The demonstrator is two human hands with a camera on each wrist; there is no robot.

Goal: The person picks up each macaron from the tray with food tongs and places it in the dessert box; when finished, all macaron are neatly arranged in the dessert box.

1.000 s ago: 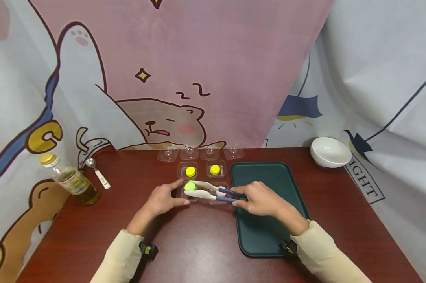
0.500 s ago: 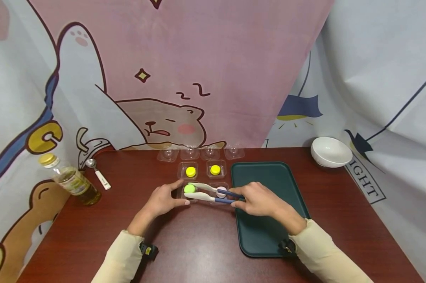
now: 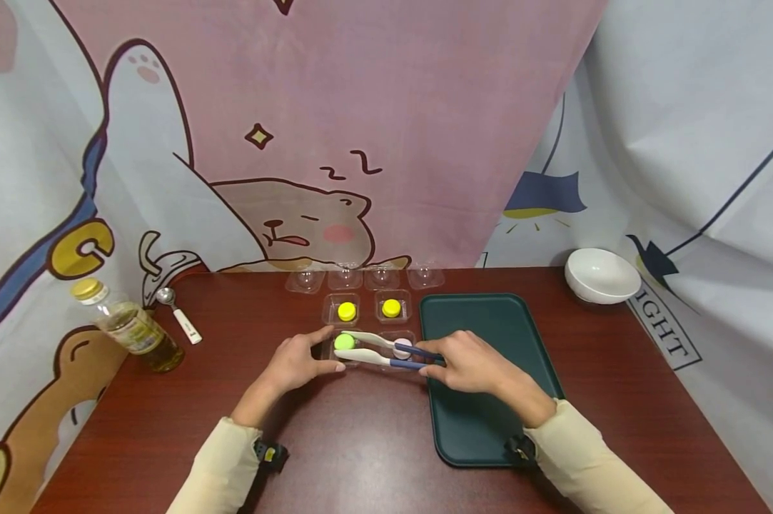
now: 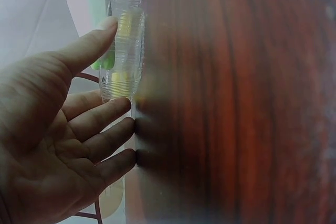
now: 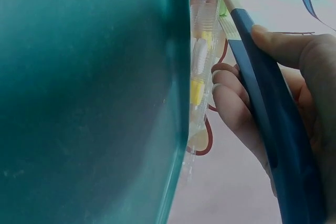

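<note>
My right hand (image 3: 472, 361) grips a pair of tongs (image 3: 365, 355) by their blue handles; their pale tips point left. Between the tips sits a light green macaron (image 3: 344, 343), low inside the front-left clear plastic box (image 3: 327, 351). Whether the macaron touches the box floor cannot be seen. Thumb and index finger of my left hand (image 3: 298, 363) hold that box from either side at its left, as the left wrist view also shows. A pale lilac macaron (image 3: 402, 348) lies in the front-right box, partly behind the tongs. Behind them, two boxes each hold a yellow macaron (image 3: 347, 311).
Several clear dome lids (image 3: 344, 277) line the back table edge. A dark green tray (image 3: 476, 428) lies beneath my right forearm. A white bowl (image 3: 601, 277) stands back right; an oil bottle (image 3: 132, 332) and a small scoop (image 3: 182, 320) are at left.
The tongs and the green macaron have sunk slightly into the front-left box, mostly during the first half second. My left hand has stayed in place.
</note>
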